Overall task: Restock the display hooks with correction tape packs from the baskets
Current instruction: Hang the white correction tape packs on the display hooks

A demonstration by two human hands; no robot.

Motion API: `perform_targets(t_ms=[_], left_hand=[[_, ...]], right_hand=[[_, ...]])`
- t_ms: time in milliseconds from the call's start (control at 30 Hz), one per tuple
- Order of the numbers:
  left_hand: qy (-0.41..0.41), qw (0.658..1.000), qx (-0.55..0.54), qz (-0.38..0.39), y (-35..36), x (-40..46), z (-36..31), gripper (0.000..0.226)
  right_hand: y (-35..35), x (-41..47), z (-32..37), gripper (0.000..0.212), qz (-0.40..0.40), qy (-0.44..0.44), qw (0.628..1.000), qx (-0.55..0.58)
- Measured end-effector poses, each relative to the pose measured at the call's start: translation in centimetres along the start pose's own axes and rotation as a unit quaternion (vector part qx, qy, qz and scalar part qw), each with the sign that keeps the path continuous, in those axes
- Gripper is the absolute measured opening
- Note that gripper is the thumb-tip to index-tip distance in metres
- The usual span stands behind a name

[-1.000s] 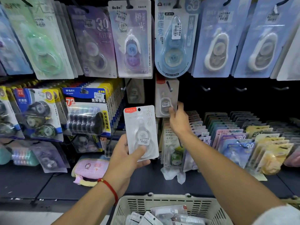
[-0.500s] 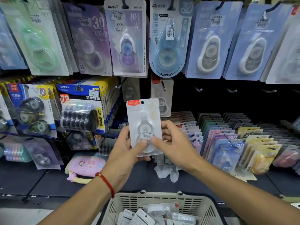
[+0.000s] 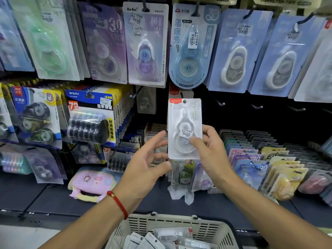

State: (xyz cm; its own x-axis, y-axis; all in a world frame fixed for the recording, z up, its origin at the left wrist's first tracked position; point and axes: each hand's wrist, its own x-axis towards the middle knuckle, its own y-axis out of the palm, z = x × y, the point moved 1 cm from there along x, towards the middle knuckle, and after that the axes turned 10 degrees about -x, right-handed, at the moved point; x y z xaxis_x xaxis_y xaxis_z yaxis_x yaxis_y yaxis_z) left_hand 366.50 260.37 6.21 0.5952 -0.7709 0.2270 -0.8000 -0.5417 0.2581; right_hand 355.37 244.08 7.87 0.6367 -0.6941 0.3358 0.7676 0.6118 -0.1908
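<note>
Overhead, shop pegboard wall (image 3: 251, 114) dark, crowded with hanging correction tape blister packs; dark shelf (image 3: 45, 198) beneath, pink pouch (image 3: 91, 184) lying on it. Cream slotted basket (image 3: 172, 225) at bottom edge, more packs inside. White correction tape pack (image 3: 185, 128) upright, long axis vertical, hang hole on top, red label at upper corner. Right hand (image 3: 213, 155) pinches pack: thumb on front, fingers behind. Left hand (image 3: 145, 164) just beside pack's left edge, fingers spread loose, whether touching unclear. Bare hooks (image 3: 256, 106) up right of fingers.
</note>
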Motion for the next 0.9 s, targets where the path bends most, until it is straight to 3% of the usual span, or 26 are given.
perform_targets(t_ms=[200, 367, 500, 600, 733, 833, 900], left_hand=[[-0.011, 1.0, 0.029, 0.004, -0.2, 0.3, 0.3, 0.071], [-0.079, 0.993, 0.086, -0.017, 0.2, 3.4, 2.1, 0.076], [-0.107, 0.99, 0.078, -0.054, 0.7, 7.3, 3.2, 0.083], [-0.12, 0.989, 0.037, -0.074, 1.4, 9.6, 3.7, 0.09], [-0.122, 0.987, 0.085, -0.055, 1.1, 10.3, 4.4, 0.076], [-0.108, 0.971, 0.212, -0.011, -0.8, 7.7, 4.9, 0.055], [-0.108, 0.942, 0.315, 0.041, -2.7, 4.9, 5.4, 0.04]], right_hand=[[0.6, -0.2, -0.4, 0.034, -0.032, -0.009, 0.999, -0.011], [1.6, 3.0, -3.2, 0.031, -0.011, 0.013, 0.985, -0.169], [2.7, 6.9, -4.5, 0.049, -0.024, 0.025, 0.958, -0.285], [2.7, 8.8, -4.6, 0.047, -0.057, 0.024, 0.948, -0.311], [2.1, 9.6, -4.7, 0.05, -0.035, 0.047, 0.939, -0.339], [0.5, 8.4, -5.4, 0.055, -0.019, 0.078, 0.931, -0.355], [-1.1, 6.3, -6.2, 0.044, -0.02, 0.079, 0.928, -0.362]])
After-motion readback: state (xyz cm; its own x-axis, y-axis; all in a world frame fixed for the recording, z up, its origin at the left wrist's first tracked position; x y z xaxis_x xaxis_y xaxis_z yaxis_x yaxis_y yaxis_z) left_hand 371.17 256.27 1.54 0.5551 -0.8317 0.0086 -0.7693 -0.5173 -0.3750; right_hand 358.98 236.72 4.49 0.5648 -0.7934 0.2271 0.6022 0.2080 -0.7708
